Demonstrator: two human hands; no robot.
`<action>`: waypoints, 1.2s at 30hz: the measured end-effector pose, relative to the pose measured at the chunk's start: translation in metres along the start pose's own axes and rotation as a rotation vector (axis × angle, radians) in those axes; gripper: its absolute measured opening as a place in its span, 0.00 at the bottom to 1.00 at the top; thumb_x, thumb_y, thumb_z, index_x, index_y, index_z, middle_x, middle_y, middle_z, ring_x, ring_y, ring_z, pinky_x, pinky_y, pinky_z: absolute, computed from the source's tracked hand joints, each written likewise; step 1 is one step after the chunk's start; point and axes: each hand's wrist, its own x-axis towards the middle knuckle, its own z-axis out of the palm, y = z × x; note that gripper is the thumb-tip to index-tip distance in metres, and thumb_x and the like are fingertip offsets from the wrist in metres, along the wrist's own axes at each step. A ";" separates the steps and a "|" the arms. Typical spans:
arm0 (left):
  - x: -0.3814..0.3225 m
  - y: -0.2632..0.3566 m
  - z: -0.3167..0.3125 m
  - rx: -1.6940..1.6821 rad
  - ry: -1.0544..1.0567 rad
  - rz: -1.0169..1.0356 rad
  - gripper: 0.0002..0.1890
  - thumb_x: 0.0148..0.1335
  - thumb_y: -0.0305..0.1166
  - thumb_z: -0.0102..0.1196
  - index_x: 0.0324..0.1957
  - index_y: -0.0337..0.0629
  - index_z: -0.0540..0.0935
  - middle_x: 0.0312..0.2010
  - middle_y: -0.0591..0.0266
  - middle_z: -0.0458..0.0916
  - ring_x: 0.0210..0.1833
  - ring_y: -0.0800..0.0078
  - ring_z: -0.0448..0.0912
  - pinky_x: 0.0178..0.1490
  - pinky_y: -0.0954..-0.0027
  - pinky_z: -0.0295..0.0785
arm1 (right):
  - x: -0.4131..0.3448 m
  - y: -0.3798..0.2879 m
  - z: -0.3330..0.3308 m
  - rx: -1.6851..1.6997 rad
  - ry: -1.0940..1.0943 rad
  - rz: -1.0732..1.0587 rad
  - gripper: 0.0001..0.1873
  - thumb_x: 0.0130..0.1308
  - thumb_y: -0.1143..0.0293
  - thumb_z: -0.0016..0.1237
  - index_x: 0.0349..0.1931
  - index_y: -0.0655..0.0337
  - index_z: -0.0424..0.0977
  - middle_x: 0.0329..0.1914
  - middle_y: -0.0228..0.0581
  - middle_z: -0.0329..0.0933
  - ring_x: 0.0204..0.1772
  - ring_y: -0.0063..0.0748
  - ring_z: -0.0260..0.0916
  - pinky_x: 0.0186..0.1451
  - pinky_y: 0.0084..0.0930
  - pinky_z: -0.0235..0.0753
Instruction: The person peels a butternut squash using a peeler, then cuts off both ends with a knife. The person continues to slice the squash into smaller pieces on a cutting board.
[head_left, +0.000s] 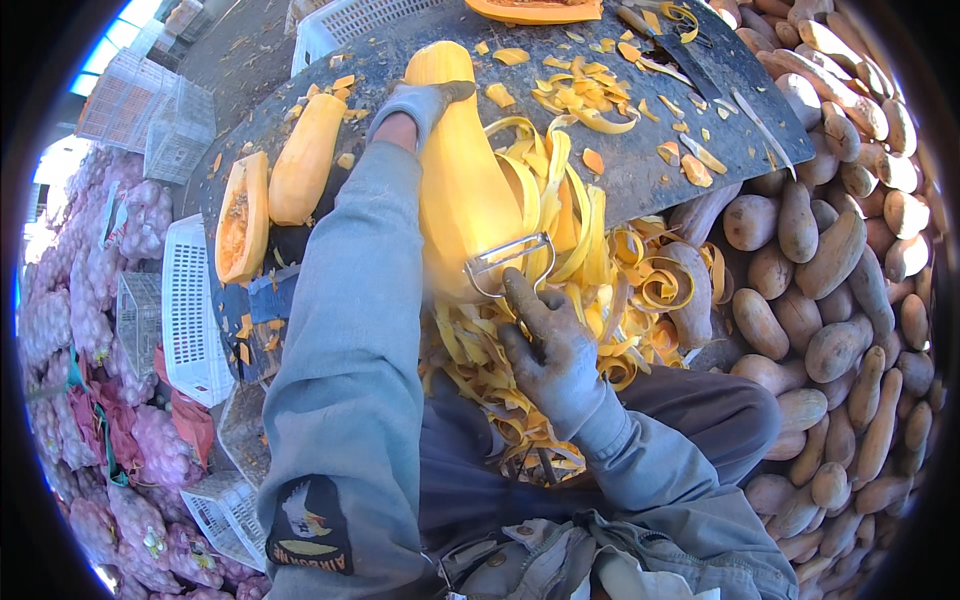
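Note:
A large peeled butternut-type squash (465, 180) leans lengthwise over the near edge of a dark board, its wide end towards me. My left hand (424, 109), in a pale work glove, grips its narrow neck near the far end. In my gloved right hand (551, 349) is a metal Y-shaped peeler (510, 255), its blade against the squash's wide lower end. Long yellow peel strips (570, 202) hang along the squash's right side. More curled peelings (622, 330) lie heaped below, between my legs.
Two peeled squash pieces (304, 161) lie left on the board (637, 180); a cut half (536, 9) is at its far edge. A cleaver (686, 64) and a thin knife (763, 133) lie right. Unpeeled squashes (832, 262) pile at right; white plastic crates (196, 315) and net sacks (97, 300) stand left.

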 end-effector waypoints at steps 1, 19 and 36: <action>0.000 0.002 0.002 0.006 -0.002 0.004 0.54 0.54 0.55 0.77 0.72 0.25 0.67 0.55 0.38 0.85 0.43 0.53 0.90 0.50 0.57 0.88 | 0.011 -0.003 0.002 -0.026 -0.013 -0.044 0.31 0.67 0.71 0.61 0.72 0.56 0.73 0.44 0.54 0.80 0.44 0.54 0.82 0.46 0.43 0.83; -0.003 0.002 -0.002 -0.001 -0.010 0.032 0.53 0.55 0.55 0.76 0.71 0.25 0.68 0.55 0.38 0.86 0.44 0.53 0.90 0.50 0.57 0.88 | -0.021 0.014 0.003 -0.115 -0.023 -0.029 0.36 0.63 0.71 0.60 0.75 0.50 0.71 0.49 0.58 0.79 0.45 0.57 0.82 0.45 0.43 0.84; -0.004 -0.002 -0.001 -0.126 -0.135 0.046 0.52 0.56 0.55 0.76 0.70 0.25 0.70 0.54 0.38 0.86 0.44 0.54 0.90 0.50 0.57 0.88 | -0.069 0.035 0.005 -0.088 -0.100 0.141 0.35 0.64 0.73 0.60 0.73 0.51 0.72 0.48 0.56 0.79 0.42 0.56 0.82 0.45 0.43 0.84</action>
